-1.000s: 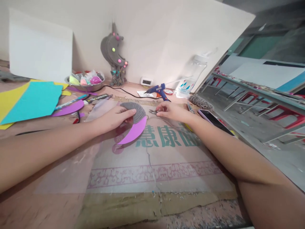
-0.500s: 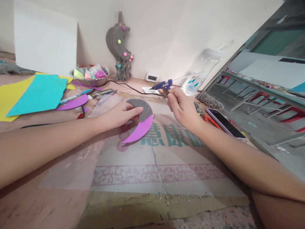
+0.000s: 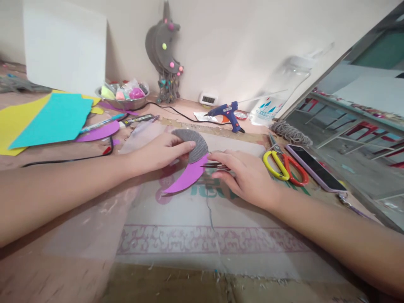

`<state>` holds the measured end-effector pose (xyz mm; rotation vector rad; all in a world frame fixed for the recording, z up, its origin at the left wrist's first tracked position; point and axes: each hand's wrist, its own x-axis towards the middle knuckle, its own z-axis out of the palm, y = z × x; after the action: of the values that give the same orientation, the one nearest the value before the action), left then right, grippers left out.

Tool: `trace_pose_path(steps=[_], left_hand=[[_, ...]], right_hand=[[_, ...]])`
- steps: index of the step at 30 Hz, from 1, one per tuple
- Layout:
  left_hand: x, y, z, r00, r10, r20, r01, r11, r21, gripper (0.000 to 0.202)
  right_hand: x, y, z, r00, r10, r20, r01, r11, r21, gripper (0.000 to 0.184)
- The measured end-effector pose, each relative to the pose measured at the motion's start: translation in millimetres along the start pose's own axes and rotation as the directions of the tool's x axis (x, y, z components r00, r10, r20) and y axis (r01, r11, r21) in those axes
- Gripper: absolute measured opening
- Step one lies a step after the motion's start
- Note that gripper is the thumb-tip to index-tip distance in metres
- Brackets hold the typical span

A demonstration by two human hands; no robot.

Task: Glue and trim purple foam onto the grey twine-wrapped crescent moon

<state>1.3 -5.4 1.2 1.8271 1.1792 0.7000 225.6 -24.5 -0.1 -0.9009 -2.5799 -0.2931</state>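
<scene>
My left hand pinches a purple crescent moon cutout by its upper part. Grey yarn is wrapped closely round that upper half, while the lower half shows bare purple. Close to the crescent's right edge is my right hand, closed on dark, thin-tipped tweezers. Their points lie by the purple edge, just below where the wrapping ends; whether they touch it I cannot tell. A printed plastic sheet spreads under both hands.
A blue glue gun stands behind my right hand. Scissors, a phone and a grey yarn bundle lie to the right. Coloured sheets and a metal bowl are left; a moon ornament hangs behind.
My right hand has come down from beside the glue gun to the crescent's right edge, bringing the tweezers. The scissors now show fully. My left hand keeps its hold on the crescent.
</scene>
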Motion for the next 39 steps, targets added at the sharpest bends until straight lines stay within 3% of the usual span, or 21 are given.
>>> trace_pose_path(steps=[3, 8, 11, 17, 24, 30, 39], left_hand=[[-1, 2, 0.1, 1.000, -0.009, 0.000, 0.009, 0.999, 0.044, 0.041], [0, 0, 0.3, 0.999, -0.035, 0.012, 0.034, 0.998, 0.062, 0.043], [0, -2, 0.5, 0.998, -0.055, 0.011, 0.054, 0.996, 0.068, 0.043], [-1, 1, -1.0, 0.999, 0.055, 0.003, -0.055, 0.993, 0.104, 0.043], [-2, 2, -0.9, 0.998, 0.056, -0.001, -0.056, 0.995, 0.085, 0.040], [-3, 5, -1.5, 0.998, 0.056, -0.006, -0.055, 0.990, 0.128, 0.041], [-2, 3, -2.0, 0.998, 0.067, -0.009, -0.065, 0.987, 0.147, 0.043]], right_hand=[[0, -2, 4, 0.999, 0.051, -0.012, -0.051, 0.999, 0.011, 0.042], [3, -5, 4, 0.999, -0.051, 0.002, 0.051, 0.998, -0.030, 0.033], [4, -5, 3, 0.999, -0.039, -0.005, 0.039, 0.998, -0.052, 0.035], [4, -8, 3, 1.000, 0.024, -0.007, -0.024, 0.998, -0.056, 0.052], [3, -8, 3, 0.990, -0.130, -0.055, 0.127, 0.991, -0.052, 0.035], [4, -2, 8, 0.984, -0.117, -0.133, 0.121, 0.992, 0.024, 0.032], [7, 4, 5, 0.974, -0.171, -0.150, 0.165, 0.985, -0.054, 0.032]])
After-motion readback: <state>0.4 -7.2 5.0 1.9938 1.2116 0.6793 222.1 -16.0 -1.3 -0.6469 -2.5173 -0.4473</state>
